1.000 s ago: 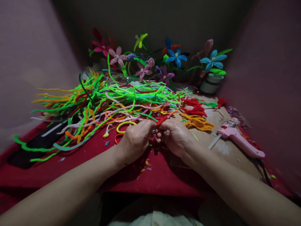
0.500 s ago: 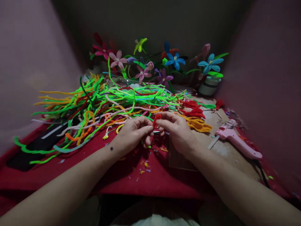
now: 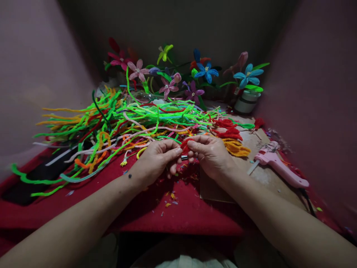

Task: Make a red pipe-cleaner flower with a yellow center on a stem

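Between my two hands is a small bent piece of red pipe cleaner (image 3: 185, 146), pinched from both sides above the red cloth. My left hand (image 3: 161, 154) has thumb and forefinger closed on its left end. My right hand (image 3: 209, 152) pinches the other end, its fingers hiding part of the piece. Just below the fingertips a small shiny metal thing (image 3: 184, 158) shows, mostly covered, too little to name. Behind my hands spreads a tangled heap of pipe cleaners (image 3: 167, 113), mostly green. Red pipe-cleaner loops (image 3: 230, 132) and orange ones (image 3: 237, 147) lie just beyond my right hand.
A pink glue gun (image 3: 281, 167) rests on a cardboard sheet (image 3: 263, 180) at the right. Pipe-cleaner flowers (image 3: 208, 72) stand along the back, near a white jar (image 3: 247, 102). Scraps (image 3: 173, 195) litter the red cloth (image 3: 184, 217). A black flat object (image 3: 30, 184) lies left.
The red piece has tilted from nearly upright to a more slanted, flatter position. My right fingers have shifted slightly along it, and the whole view has moved a little.
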`<action>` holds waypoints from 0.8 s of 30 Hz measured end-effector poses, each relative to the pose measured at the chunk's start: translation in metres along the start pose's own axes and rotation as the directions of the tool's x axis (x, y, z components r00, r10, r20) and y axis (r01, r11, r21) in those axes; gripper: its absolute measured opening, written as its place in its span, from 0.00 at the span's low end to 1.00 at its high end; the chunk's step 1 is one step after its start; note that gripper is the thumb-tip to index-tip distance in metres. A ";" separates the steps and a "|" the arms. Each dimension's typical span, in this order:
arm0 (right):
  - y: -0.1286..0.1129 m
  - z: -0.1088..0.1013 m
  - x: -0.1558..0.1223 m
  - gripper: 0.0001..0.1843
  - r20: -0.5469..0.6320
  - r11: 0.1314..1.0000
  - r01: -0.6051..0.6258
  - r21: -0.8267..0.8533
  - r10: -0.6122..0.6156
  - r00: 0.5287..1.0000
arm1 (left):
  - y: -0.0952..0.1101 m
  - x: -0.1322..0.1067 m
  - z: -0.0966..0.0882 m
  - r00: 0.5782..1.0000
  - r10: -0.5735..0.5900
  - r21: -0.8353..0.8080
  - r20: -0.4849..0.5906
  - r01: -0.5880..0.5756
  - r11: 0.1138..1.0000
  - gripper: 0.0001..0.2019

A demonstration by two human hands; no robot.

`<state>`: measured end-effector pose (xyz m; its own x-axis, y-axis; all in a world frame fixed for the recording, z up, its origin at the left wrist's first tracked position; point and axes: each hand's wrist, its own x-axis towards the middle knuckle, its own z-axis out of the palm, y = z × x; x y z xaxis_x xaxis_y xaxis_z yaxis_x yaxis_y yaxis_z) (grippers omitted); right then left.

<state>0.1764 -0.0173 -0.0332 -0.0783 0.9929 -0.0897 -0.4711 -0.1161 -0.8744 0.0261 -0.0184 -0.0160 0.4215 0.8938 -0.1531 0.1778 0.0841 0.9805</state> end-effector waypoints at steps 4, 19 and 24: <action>0.000 0.001 0.001 0.09 0.035 0.994 0.085 -0.073 -0.082 0.996 | -0.001 0.001 -0.002 0.998 0.050 -0.001 -0.045 -0.050 0.999 0.10; 0.006 0.000 0.001 0.12 0.050 0.988 0.103 -0.112 -0.098 0.994 | 0.002 -0.003 0.007 0.995 0.068 0.021 -0.073 -0.066 0.998 0.10; 0.006 -0.001 0.002 0.12 0.052 0.992 0.068 -0.109 -0.062 0.997 | 0.002 -0.003 0.007 0.994 0.045 0.053 -0.104 -0.040 0.998 0.10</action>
<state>0.1741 -0.0159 -0.0393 -0.0945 0.9955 -0.0103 -0.3763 -0.0453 -0.9254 0.0315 -0.0237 -0.0148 0.3342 0.9377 -0.0952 0.2083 0.0250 0.9777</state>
